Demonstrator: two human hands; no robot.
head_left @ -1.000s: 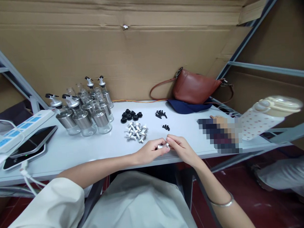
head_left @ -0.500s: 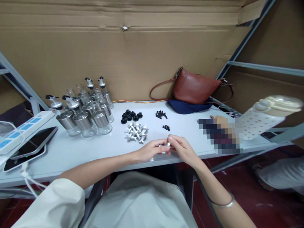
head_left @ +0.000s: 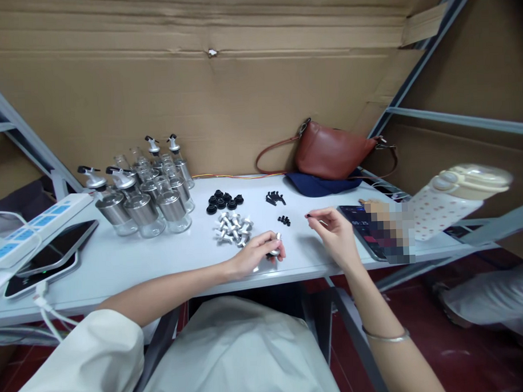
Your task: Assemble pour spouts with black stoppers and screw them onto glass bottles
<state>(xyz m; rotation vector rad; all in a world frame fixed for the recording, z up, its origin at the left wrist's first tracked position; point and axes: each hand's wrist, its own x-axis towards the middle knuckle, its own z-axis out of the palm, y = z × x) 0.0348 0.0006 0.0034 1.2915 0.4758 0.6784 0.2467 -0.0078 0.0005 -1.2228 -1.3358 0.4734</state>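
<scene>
My left hand (head_left: 257,252) rests near the table's front edge and grips a small silver spout cap (head_left: 275,248). My right hand (head_left: 335,234) is lifted to the right of it, pinching a tiny black part (head_left: 308,216) between thumb and fingertip. Just behind my left hand lies a pile of silver spout caps (head_left: 233,228). Further back sit a cluster of black round stoppers (head_left: 222,200) and two little heaps of small black parts (head_left: 276,198), (head_left: 283,220).
Several glass and steel oil bottles (head_left: 145,191) stand at the back left of the white table (head_left: 160,251). A power strip (head_left: 35,221) and tablet (head_left: 49,252) lie far left. A brown bag (head_left: 332,150), a phone (head_left: 365,226) and a dotted bottle (head_left: 454,203) are on the right.
My hands were together on the silver cap; now they have parted. The right hand has moved right and back, holding a tiny black part. The left keeps the cap.
</scene>
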